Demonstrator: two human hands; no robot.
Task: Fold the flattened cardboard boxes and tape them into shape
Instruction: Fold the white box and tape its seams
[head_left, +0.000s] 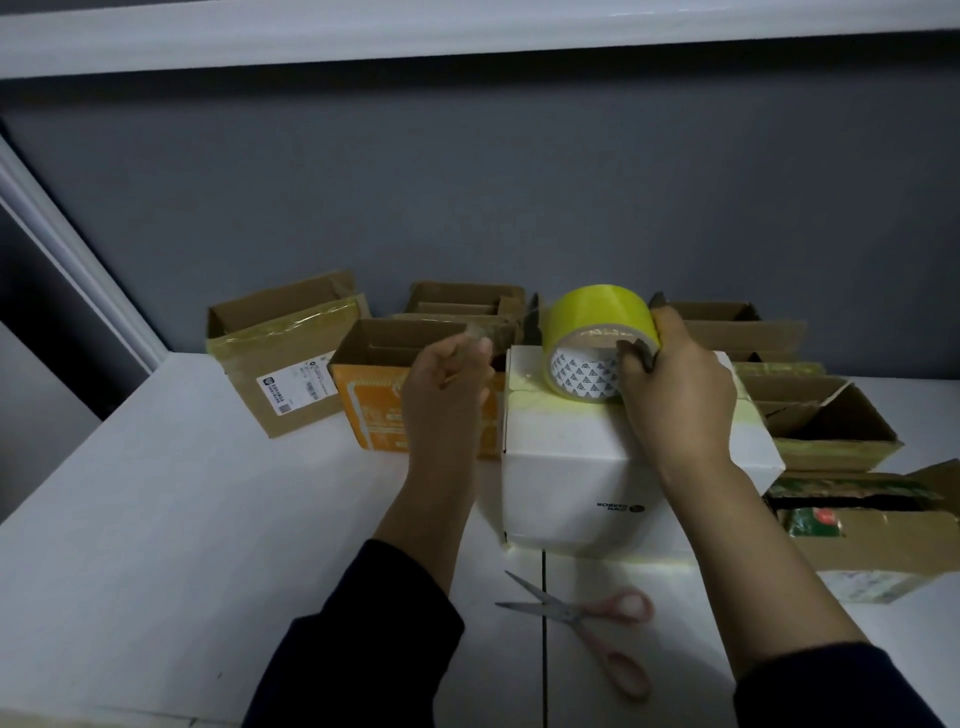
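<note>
On the white counter, nearest to the person, lies a pair of scissors with pink handles and its blades apart. Just behind them stands a white box, with yellowish tape already across its top.

The right hand rests on this box and grips the yellow tape roll, with the thumb in the core and the fingers curled over the outside. The roll stands on its edge on the top of the box.

The left hand is raised just left of the roll. Its fingers are curled and pinch something thin, maybe the free tape end, but it is blurred.

Behind the hands are an orange box, a brown labelled box and more brown open boxes at the right.
</note>
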